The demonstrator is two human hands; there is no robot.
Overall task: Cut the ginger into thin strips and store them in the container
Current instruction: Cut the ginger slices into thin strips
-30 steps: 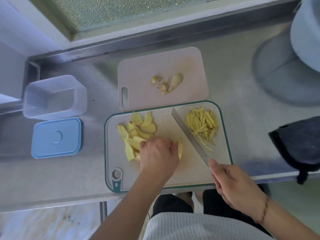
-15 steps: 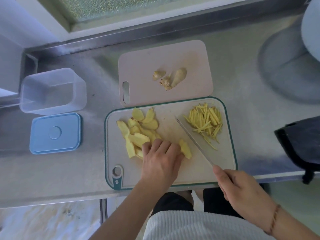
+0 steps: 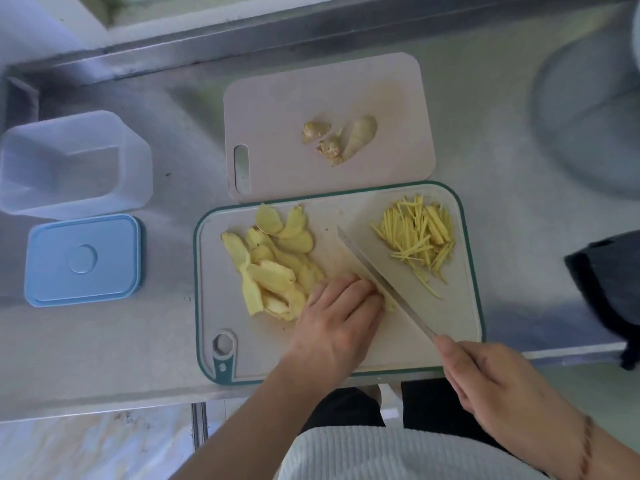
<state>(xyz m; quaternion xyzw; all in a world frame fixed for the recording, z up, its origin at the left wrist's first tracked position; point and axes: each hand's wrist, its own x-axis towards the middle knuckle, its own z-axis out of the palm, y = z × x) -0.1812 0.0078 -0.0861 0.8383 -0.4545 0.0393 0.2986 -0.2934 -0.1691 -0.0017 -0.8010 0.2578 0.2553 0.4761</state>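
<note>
On the green-rimmed cutting board (image 3: pixel 450 327) lies a heap of peeled ginger slices (image 3: pixel 273 265) at the left and a pile of thin ginger strips (image 3: pixel 419 237) at the right. My left hand (image 3: pixel 336 320) has its curled fingers pressed down on a ginger slice, mostly hidden under them. My right hand (image 3: pixel 498 393) grips the handle of a knife (image 3: pixel 377 275), whose blade runs diagonally right against my left fingertips. The clear container (image 3: pixel 72 164) stands empty at the far left, with its blue lid (image 3: pixel 83 259) lying in front of it.
A pink cutting board (image 3: pixel 277 109) behind holds ginger trimmings (image 3: pixel 337 138). A round grey object (image 3: pixel 588 116) is at the back right, a dark cloth (image 3: pixel 606 289) at the right edge. The steel counter's front edge runs just under the board.
The knife blade moved left and now lies against my left fingertips over the slice. My left hand has drawn the slice under its fingers. The view shifted slightly.
</note>
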